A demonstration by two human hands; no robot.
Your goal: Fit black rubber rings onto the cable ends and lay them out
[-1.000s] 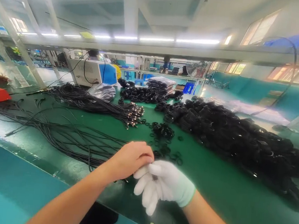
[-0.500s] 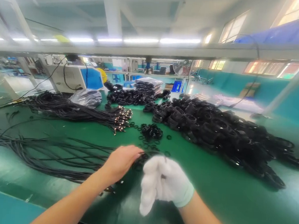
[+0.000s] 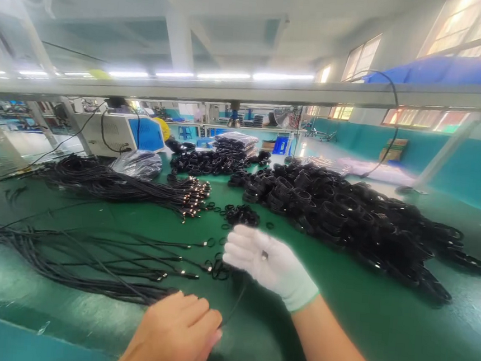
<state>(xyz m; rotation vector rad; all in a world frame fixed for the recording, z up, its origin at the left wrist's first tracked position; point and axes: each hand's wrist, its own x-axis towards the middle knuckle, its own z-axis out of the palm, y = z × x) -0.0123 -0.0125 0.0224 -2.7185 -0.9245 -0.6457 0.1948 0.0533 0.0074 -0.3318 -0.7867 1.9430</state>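
Note:
My left hand [image 3: 180,332], bare, is closed near the front of the green table, with a black cable [image 3: 146,295] running into it from the left. A thin blurred dark strand rises from its fingertips toward the other hand. My right hand [image 3: 264,264] wears a white glove and is turned palm out, fingers stretched side by side. A small dark spot shows on its palm; I cannot tell what it is. Right at its fingertips lie loose black rings [image 3: 219,268]. Several cable ends with metal plugs [image 3: 207,268] point toward it.
A bundle of black cables [image 3: 130,188] with bright plugs lies behind at left, beside a clear plastic bag [image 3: 137,164]. A large heap of coiled black cables [image 3: 346,218] covers the right side. A small ring pile [image 3: 242,215] sits mid-table. At back left stands a white-and-blue machine [image 3: 121,128].
My left hand has moved down toward me, away from the right hand. My right hand has shifted slightly up, and its fingers have straightened from a curled grip.

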